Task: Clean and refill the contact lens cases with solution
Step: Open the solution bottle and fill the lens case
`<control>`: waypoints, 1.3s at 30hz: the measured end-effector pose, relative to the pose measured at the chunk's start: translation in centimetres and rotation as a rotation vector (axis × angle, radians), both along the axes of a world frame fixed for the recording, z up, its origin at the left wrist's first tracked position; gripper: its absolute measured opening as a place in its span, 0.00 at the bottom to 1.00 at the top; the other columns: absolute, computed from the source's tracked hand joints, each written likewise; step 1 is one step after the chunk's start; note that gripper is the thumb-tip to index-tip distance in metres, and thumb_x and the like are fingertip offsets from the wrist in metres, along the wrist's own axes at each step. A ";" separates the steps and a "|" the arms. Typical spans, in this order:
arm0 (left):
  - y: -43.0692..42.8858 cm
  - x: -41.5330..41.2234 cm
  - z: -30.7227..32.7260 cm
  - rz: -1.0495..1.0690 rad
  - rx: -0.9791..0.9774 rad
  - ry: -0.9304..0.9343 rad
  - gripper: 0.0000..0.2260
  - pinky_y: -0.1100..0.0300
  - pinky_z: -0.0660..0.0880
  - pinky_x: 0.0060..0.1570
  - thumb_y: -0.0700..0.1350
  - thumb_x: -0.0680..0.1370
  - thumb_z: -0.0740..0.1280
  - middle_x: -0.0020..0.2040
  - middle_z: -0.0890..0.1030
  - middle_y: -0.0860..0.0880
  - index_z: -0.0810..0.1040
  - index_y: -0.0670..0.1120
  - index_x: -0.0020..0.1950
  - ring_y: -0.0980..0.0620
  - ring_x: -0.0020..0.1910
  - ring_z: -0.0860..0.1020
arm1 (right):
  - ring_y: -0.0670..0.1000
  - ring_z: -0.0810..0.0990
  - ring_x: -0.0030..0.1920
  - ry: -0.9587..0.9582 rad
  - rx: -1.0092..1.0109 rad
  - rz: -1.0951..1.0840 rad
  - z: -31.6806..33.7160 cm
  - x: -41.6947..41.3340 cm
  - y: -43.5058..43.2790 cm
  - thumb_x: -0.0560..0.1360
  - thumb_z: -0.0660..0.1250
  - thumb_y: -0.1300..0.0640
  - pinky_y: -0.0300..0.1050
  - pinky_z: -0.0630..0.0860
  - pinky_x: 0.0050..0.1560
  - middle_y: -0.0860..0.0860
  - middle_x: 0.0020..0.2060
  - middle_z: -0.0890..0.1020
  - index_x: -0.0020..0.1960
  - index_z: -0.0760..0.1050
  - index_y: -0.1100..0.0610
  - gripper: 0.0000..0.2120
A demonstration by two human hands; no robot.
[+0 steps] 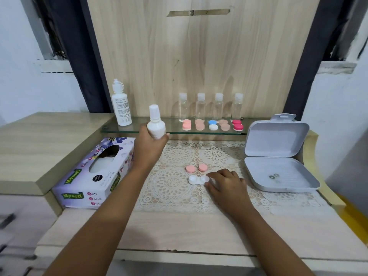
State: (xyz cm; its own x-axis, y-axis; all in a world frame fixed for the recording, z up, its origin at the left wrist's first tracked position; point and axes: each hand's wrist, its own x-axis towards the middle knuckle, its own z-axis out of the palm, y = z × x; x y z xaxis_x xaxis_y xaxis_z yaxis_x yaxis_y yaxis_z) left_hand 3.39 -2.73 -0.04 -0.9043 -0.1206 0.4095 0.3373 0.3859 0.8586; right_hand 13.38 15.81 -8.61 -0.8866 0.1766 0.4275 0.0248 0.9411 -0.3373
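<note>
My left hand (148,145) grips a small white solution bottle (156,122), held upright above the table's back left. A white contact lens case (198,179) with both wells uncapped lies on the lace mat (175,188). My right hand (226,183) pinches its right end between thumb and fingers. Two pink caps (196,168) lie on the mat just behind the case.
A glass shelf (123,130) at the back holds a tall white bottle (121,105), several clear bottles (210,106) and several closed lens cases (213,124). A tissue box (93,174) lies at left. An open grey box (278,156) with small lenses stands at right.
</note>
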 end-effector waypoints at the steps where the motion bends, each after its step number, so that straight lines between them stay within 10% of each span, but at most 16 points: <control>1: -0.1 0.8 -0.6 -0.014 -0.008 -0.011 0.18 0.57 0.68 0.45 0.49 0.72 0.72 0.50 0.75 0.52 0.70 0.46 0.57 0.52 0.47 0.74 | 0.51 0.71 0.57 -0.006 0.002 0.001 0.1 0.1 0.0 0.76 0.60 0.47 0.45 0.59 0.48 0.46 0.55 0.77 0.58 0.75 0.46 0.12; 21: -0.9 3.2 -6.7 -0.185 -0.060 -0.128 0.21 0.63 0.68 0.43 0.48 0.72 0.73 0.51 0.76 0.53 0.70 0.47 0.61 0.54 0.48 0.75 | 0.54 0.72 0.61 -0.123 -0.152 -0.018 1.1 -0.5 0.1 0.75 0.63 0.45 0.51 0.68 0.60 0.50 0.59 0.76 0.66 0.70 0.48 0.21; 30: -1.1 3.1 -6.8 -0.207 -0.041 -0.147 0.17 0.64 0.70 0.40 0.49 0.71 0.73 0.46 0.77 0.55 0.70 0.51 0.56 0.57 0.44 0.76 | 0.44 0.77 0.49 -0.025 -0.520 0.316 8.1 -4.1 -5.2 0.74 0.67 0.48 0.34 0.71 0.48 0.49 0.49 0.82 0.59 0.77 0.55 0.16; 39: -1.3 2.9 -6.6 -0.200 -0.058 -0.202 0.14 0.64 0.71 0.40 0.50 0.72 0.72 0.43 0.78 0.55 0.73 0.50 0.53 0.56 0.42 0.76 | 0.45 0.76 0.41 -0.105 -0.444 0.410 10.7 -7.4 -7.8 0.68 0.74 0.49 0.32 0.70 0.37 0.48 0.40 0.79 0.49 0.77 0.57 0.15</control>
